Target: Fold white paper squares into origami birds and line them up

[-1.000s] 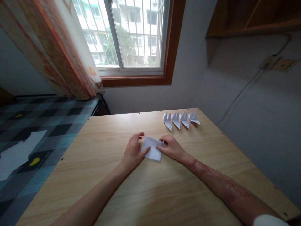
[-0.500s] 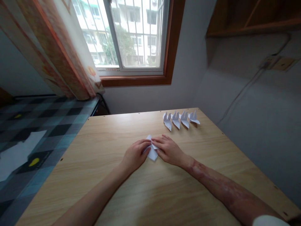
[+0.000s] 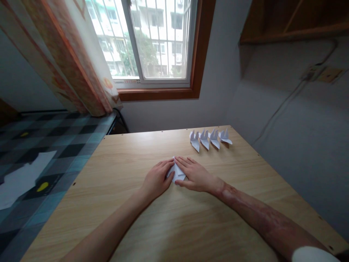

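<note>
A small folded sheet of white paper [image 3: 178, 174] lies flat on the wooden table, its top narrowing to a point. From its left side my left hand [image 3: 159, 176] holds it down, fingers curved along the upper edge and thumb on the lower left part. My right hand [image 3: 195, 174] rests on the right side of the paper with fingers stretched out flat near the tip and thumb spread apart at the lower edge. The fingers of both hands hide parts of the paper's edges.
Several folded white paper figures [image 3: 204, 139] stand in a row at the table's [image 3: 131, 149] far right. Loose white sheets [image 3: 27, 176] lie on a checked cloth [image 3: 16, 222] to the left. Beyond are a window [image 3: 163, 43] and a curtain [image 3: 73, 65]; a shelf [image 3: 294, 22] hangs upper right.
My right hand has flattened over the paper and its thumb has moved down to the lower edge. The paper's lower point no longer sticks out toward me. My left hand stays nearly still.
</note>
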A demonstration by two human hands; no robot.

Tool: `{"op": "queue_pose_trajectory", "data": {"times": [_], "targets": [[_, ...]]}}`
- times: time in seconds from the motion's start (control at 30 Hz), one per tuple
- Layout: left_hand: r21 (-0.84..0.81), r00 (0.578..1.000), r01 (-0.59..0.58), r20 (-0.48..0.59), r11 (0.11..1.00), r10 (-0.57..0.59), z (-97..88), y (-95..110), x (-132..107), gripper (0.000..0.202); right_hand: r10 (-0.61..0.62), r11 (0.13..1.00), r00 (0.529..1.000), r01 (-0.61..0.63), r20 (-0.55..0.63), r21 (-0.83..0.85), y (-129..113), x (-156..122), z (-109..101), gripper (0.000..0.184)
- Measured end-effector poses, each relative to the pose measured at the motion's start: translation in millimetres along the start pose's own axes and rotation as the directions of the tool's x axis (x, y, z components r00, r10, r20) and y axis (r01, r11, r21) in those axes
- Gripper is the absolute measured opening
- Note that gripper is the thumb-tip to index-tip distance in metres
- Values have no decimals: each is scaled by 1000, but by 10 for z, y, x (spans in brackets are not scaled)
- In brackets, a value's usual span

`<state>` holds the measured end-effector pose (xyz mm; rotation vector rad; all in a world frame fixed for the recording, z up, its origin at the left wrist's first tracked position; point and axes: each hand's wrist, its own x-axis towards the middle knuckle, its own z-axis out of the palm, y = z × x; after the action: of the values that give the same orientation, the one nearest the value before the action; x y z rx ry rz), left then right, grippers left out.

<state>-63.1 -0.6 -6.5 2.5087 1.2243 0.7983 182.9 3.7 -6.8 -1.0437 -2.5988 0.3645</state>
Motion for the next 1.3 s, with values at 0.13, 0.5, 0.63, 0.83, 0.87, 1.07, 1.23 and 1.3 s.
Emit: {"op": "queue_pose_trajectory", "data": {"times": [0.13,0.5,0.63,0.83,0.87,1.07,1.23,1.3], "targets": [[3,1000,-2,0,1000,2,-18,26,4,35,11,1000,1000,-11,9,-1,65,89,28,93],[79,1000,13,5,997,-13,-28,19,-10,30,-14,1000,999,13,36,24,-37,-143,-20,104],[150,998,52,-50,987,-45,-49,59,-14,32,-21,999,999,20,41,27,-116,-363,-46,103],[213,976,172,-169,962,-137,-38,101,-30,42,31,999,999,-31,11,21,-183,-425,-34,100],[194,973,180,-177,964,-146,-30,89,-35,42,36,999,999,-36,9,17,-183,-421,-28,100],[-37,973,142,-177,989,-146,8,11,-54,35,16,1000,1000,-16,-13,24,-163,-414,0,101],[-144,986,10,-162,990,-33,-14,69,-48,29,22,1000,1000,-22,-9,17,-170,-413,-8,102],[-155,994,-8,-110,988,-10,-40,110,-45,28,26,1000,1000,-26,0,12,-175,-412,-15,102]]}}
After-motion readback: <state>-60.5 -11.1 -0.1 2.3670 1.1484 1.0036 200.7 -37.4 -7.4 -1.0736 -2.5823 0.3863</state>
